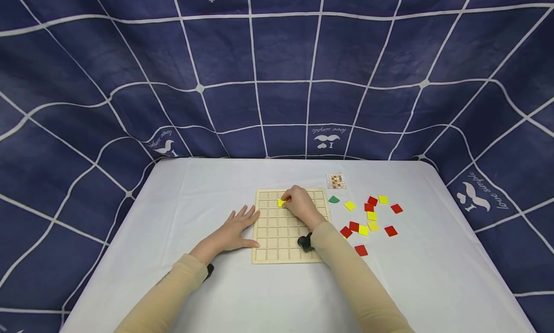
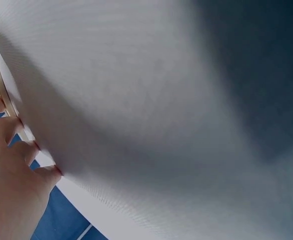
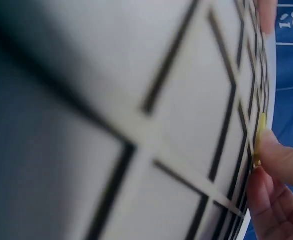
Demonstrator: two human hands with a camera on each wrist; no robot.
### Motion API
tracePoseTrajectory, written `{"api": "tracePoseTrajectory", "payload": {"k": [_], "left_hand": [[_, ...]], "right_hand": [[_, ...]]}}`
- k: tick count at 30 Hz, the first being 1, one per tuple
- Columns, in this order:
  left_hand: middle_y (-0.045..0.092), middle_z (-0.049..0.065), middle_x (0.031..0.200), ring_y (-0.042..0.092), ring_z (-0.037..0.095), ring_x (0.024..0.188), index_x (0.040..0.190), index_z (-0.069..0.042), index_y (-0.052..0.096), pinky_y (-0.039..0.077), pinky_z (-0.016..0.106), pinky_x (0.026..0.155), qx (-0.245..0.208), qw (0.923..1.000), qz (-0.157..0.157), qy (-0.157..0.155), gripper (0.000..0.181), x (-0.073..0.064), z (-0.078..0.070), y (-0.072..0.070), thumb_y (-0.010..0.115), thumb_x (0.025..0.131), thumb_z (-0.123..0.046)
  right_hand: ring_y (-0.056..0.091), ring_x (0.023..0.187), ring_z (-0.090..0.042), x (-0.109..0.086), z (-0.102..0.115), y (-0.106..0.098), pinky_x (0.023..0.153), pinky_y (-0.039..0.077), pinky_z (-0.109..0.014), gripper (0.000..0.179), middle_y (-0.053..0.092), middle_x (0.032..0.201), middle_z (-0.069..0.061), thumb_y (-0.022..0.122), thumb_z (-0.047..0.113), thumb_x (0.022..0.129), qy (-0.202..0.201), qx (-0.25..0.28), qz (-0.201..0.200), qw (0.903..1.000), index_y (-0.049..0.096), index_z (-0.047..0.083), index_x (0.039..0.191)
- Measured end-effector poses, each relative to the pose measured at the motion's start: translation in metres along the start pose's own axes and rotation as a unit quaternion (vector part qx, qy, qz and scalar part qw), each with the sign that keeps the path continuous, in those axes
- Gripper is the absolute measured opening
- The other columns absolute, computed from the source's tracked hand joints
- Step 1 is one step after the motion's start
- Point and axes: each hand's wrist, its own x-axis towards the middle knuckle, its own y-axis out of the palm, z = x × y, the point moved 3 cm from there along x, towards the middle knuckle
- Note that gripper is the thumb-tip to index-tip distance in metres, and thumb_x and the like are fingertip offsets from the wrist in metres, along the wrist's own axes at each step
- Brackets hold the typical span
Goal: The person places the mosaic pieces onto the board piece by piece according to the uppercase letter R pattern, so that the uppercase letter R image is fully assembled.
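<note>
A square wooden grid board (image 1: 278, 241) lies on the table in the head view. Over its upper part, my right hand (image 1: 299, 204) pinches a yellow square tile (image 1: 281, 203) at the grid cells. The right wrist view shows the same yellow tile (image 3: 260, 139) between thumb and fingers of the right hand (image 3: 279, 185), at the board's surface. My left hand (image 1: 235, 231) rests spread with straight fingers at the board's left edge, thumb and fingertips touching it. In the left wrist view, the left hand (image 2: 16, 175) has its fingertips down on the white cloth beside the board.
Several loose red tiles (image 1: 391, 231) and yellow tiles (image 1: 371, 216) lie scattered right of the board. A green quarter-round piece (image 1: 333, 199) sits near its upper right edge, below a small patterned card (image 1: 335, 181). A blue checked curtain (image 1: 285, 107) surrounds the white table (image 1: 207, 179).
</note>
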Motion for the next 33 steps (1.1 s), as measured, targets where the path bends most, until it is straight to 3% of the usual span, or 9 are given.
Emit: {"api": "tracePoseTrajectory", "payload": {"k": [4, 9, 14, 21, 27, 33], "left_hand": [[0.017, 0.012, 0.164, 0.006, 0.036, 0.153, 0.156, -0.01, 0.029, 0.005, 0.058, 0.123, -0.004, 1.0, -0.001, -0.002, 0.101, 0.0, 0.0, 0.0, 0.075, 0.077, -0.056], [0.016, 0.012, 0.164, 0.005, 0.035, 0.154, 0.156, -0.011, 0.028, 0.005, 0.058, 0.123, -0.001, 1.0, 0.0, -0.005, 0.103, -0.001, 0.0, -0.001, 0.075, 0.077, -0.056], [0.015, 0.013, 0.164, 0.004, 0.036, 0.154, 0.156, -0.011, 0.028, 0.004, 0.058, 0.123, -0.001, 1.0, 0.001, -0.002, 0.102, -0.001, 0.001, -0.003, 0.075, 0.077, -0.055], [0.014, 0.013, 0.165, 0.003, 0.036, 0.154, 0.156, -0.011, 0.027, 0.002, 0.058, 0.123, -0.01, 0.9999, 0.005, 0.007, 0.101, -0.002, 0.001, -0.002, 0.075, 0.078, -0.054], [0.013, 0.013, 0.165, 0.003, 0.036, 0.154, 0.156, -0.011, 0.026, 0.002, 0.058, 0.123, -0.012, 0.9998, 0.008, 0.013, 0.1, -0.002, 0.001, -0.002, 0.074, 0.08, -0.054], [0.013, 0.012, 0.165, 0.003, 0.036, 0.154, 0.156, -0.011, 0.027, 0.002, 0.058, 0.123, -0.014, 0.9998, 0.008, 0.012, 0.1, -0.002, 0.001, -0.002, 0.074, 0.08, -0.053]], "right_hand": [[0.057, 0.082, -0.017, -0.001, 0.001, -0.002, 0.076, 0.052, -0.029, 0.017, 0.063, 0.094, -0.008, 0.075, 0.005, 0.085, -0.005, -0.001, 0.01, 0.9999, 0.076, 0.004, 0.103], [0.061, 0.088, -0.018, -0.006, -0.008, -0.018, 0.081, 0.054, -0.032, 0.025, 0.066, 0.102, -0.007, 0.073, 0.013, 0.089, 0.014, 0.043, 0.017, 0.9989, 0.074, 0.006, 0.112], [0.066, 0.093, -0.02, -0.022, -0.031, -0.05, 0.083, 0.056, -0.034, 0.027, 0.07, 0.106, -0.008, 0.072, 0.016, 0.09, 0.027, 0.066, 0.023, 0.9972, 0.072, 0.007, 0.116], [0.063, 0.084, -0.016, -0.063, -0.076, -0.086, 0.08, 0.056, -0.029, 0.025, 0.072, 0.098, -0.007, 0.073, 0.017, 0.089, 0.067, 0.066, 0.053, 0.9941, 0.071, 0.006, 0.112], [0.062, 0.09, -0.018, -0.091, -0.105, -0.094, 0.083, 0.055, -0.031, 0.026, 0.071, 0.101, -0.005, 0.076, 0.019, 0.086, 0.106, 0.045, 0.07, 0.9909, 0.072, 0.01, 0.11], [0.058, 0.105, -0.025, -0.104, -0.115, -0.09, 0.097, 0.051, -0.048, 0.03, 0.069, 0.111, -0.007, 0.081, 0.014, 0.081, 0.079, 0.002, 0.093, 0.9925, 0.073, 0.012, 0.11]]}}
